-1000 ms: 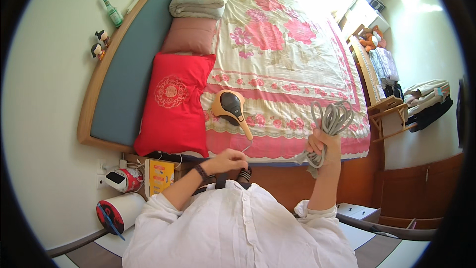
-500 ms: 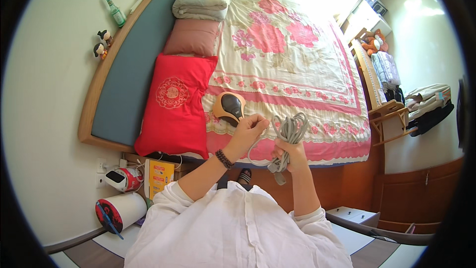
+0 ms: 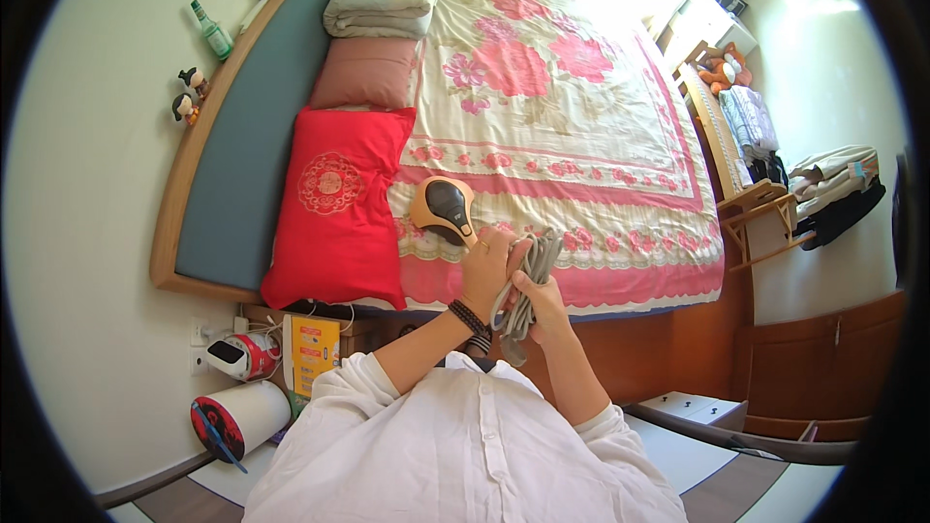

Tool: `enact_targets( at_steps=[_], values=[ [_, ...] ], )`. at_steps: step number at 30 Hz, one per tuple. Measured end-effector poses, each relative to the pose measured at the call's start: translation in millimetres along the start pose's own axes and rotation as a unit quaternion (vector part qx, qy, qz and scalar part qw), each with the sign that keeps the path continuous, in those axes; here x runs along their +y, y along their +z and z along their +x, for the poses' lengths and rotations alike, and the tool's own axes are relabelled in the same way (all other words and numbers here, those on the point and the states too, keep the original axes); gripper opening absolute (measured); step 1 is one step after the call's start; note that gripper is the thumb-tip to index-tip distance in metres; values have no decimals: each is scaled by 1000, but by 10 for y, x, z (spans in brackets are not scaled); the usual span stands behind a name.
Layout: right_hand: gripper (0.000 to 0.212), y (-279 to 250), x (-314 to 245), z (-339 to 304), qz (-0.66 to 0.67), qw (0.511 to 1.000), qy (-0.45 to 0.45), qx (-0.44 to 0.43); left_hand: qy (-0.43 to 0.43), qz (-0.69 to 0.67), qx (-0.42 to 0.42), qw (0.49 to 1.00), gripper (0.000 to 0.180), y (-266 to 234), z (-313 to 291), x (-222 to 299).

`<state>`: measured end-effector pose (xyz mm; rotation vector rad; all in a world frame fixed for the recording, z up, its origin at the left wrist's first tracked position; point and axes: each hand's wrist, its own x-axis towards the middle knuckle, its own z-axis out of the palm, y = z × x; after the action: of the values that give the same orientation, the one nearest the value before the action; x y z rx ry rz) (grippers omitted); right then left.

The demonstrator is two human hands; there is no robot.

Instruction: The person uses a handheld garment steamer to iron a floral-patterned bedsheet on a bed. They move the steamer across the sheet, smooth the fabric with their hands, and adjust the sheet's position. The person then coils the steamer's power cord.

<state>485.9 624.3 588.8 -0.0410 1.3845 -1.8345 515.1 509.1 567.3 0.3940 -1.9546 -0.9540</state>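
Note:
A bundled grey power cable (image 3: 548, 250) is held in front of me, above the near edge of the bed. My right hand (image 3: 544, 305) is wrapped round the lower part of the bundle, with its thumb across the loops. Against the left side of the coils my left hand (image 3: 486, 269) is closed, its fingers pressed to the cable; its fingertips are partly hidden. The cable's end hangs below the right hand. Just beyond the left hand, a handheld massager (image 3: 446, 208) with an orange-tan body and black top lies on the bed, its handle partly covered by that hand.
A red pillow (image 3: 339, 203) lies left of the massager on the floral bedspread (image 3: 572, 145). Beside the bed at lower left are a yellow box (image 3: 315, 349) and a white cylinder (image 3: 262, 407). A wooden rack (image 3: 756, 208) with clothes stands at the right.
Both hands have come together, the right one moving left with the cable bundle. The left hand now meets the coils, and the stretch of cable between the hands has been taken in.

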Motion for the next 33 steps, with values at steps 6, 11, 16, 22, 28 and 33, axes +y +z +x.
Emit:
enact_targets(
  at_steps=[6,11,16,22,28,33],
  values=[
    [22,-121,-33,-29,-23,997,28,-64,46,19,-66,997,18,-71,-201,-44],
    [28,-309,-145,4,-44,995,75,-47,-69,-197,-167,964,32,-99,-181,-124],
    [31,-790,-72,181,4,997,38,-69,-167,-251,-311,901,22,83,-242,-612],
    [39,-1063,-6,461,45,994,87,-38,-514,-553,-228,614,14,510,-238,-346],
    [34,-1376,274,777,24,988,147,-38,-582,-636,-97,497,16,1167,-602,-812],
    [22,-1601,107,959,22,985,171,7,-574,-452,-80,678,20,1128,-581,-1180]
  ],
)
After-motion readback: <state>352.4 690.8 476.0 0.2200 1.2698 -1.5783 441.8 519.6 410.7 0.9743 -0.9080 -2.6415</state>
